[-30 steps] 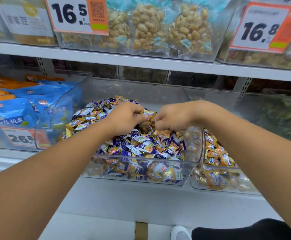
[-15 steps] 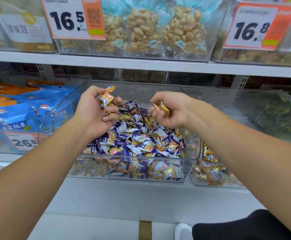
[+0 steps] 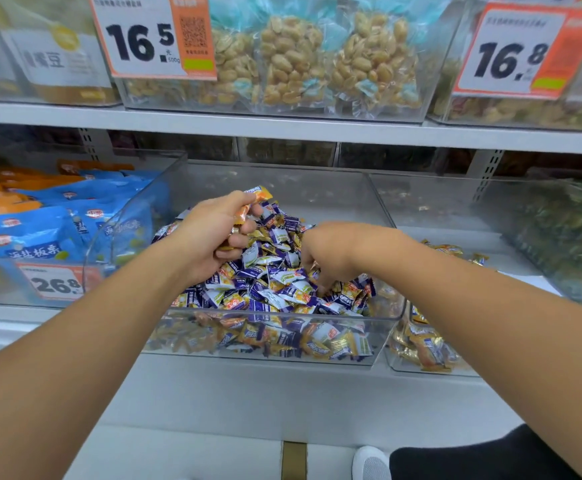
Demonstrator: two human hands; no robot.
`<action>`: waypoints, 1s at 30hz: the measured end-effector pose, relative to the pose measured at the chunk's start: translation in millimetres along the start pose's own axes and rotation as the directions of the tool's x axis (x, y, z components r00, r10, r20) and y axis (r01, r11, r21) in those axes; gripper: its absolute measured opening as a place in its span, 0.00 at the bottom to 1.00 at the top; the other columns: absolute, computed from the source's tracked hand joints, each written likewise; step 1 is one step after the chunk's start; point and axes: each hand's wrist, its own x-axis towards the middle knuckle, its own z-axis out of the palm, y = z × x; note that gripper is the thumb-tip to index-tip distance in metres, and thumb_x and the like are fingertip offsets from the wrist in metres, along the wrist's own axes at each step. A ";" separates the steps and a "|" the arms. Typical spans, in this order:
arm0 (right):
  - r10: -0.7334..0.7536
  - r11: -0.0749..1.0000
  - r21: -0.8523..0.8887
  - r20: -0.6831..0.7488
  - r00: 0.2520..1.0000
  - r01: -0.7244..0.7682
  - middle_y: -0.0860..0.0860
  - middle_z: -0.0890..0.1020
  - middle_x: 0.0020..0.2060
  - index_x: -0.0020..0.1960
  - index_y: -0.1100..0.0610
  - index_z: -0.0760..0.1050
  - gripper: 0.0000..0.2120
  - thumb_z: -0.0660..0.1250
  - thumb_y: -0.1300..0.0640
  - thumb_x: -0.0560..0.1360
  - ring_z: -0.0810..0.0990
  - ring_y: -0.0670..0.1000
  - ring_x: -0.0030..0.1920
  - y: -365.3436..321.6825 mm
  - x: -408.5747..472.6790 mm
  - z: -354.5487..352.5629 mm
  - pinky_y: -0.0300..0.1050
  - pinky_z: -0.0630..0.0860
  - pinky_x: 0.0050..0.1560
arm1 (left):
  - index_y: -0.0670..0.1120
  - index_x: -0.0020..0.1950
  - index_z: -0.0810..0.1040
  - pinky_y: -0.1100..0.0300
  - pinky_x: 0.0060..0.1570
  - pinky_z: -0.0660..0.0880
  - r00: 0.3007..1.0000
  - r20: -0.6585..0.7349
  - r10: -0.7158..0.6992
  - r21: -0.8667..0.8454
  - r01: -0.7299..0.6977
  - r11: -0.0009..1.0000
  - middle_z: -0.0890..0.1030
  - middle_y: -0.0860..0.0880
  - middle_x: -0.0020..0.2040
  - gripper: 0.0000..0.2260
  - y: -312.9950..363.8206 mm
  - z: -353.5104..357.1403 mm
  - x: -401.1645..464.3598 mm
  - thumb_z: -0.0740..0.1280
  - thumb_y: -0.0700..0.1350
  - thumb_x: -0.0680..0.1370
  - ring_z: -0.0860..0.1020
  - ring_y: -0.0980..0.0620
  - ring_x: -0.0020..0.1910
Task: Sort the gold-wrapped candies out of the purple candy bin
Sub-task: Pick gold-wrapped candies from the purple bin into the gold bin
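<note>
A clear plastic bin point(image 3: 383, 332) on the lower shelf holds a heap of purple-wrapped candies point(image 3: 279, 282) with gold-wrapped ones mixed in. My left hand point(image 3: 213, 233) is raised over the heap's left side and grips several gold-wrapped candies point(image 3: 260, 195), which stick out above and below its fingers. My right hand point(image 3: 331, 254) is palm down with its fingers dug into the heap at the right. Whether those fingers hold a candy is hidden.
A second clear bin point(image 3: 421, 351) to the right holds gold-wrapped candies. Blue and orange snack bags point(image 3: 40, 230) fill the bin on the left, behind a 26.8 price tag point(image 3: 53, 282). The shelf above point(image 3: 282, 128) carries bins of peanuts.
My right hand has dropped from mid-air into the candy heap, and the gold candy it pinched is no longer seen. My left hand still holds its gold candies, raised.
</note>
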 end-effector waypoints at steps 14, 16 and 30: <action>0.286 -0.042 0.997 -0.048 0.957 0.062 0.50 0.71 0.30 0.49 0.53 0.76 0.04 0.67 0.52 0.80 0.60 0.42 0.22 96.1 -87.1 4.2 0.31 0.51 0.18 | 0.47 0.45 0.83 0.62 0.27 0.60 0.912 0.264 0.314 0.421 -0.401 0.813 0.66 0.50 0.26 0.13 15.2 75.6 0.5 0.65 0.53 0.81 0.62 0.53 0.24; 0.285 -0.238 0.971 0.066 0.956 0.004 0.50 0.73 0.31 0.50 0.54 0.75 0.04 0.67 0.54 0.79 0.62 0.41 0.22 111.8 -92.6 20.9 0.30 0.52 0.15 | 0.46 0.45 0.83 0.62 0.26 0.60 0.869 0.297 0.395 0.547 -0.494 0.675 0.68 0.51 0.26 0.14 17.2 97.4 3.2 0.65 0.54 0.81 0.63 0.55 0.23; 0.294 -0.676 0.736 0.233 0.927 0.029 0.64 0.83 0.51 0.62 0.63 0.74 0.26 0.52 0.41 0.84 0.84 0.57 0.40 170.5 -126.5 55.9 0.33 0.69 0.17 | 0.52 0.50 0.82 0.50 0.47 0.77 0.677 0.584 0.447 0.655 -0.719 0.234 0.83 0.53 0.41 0.05 19.6 192.5 19.0 0.68 0.51 0.79 0.78 0.52 0.42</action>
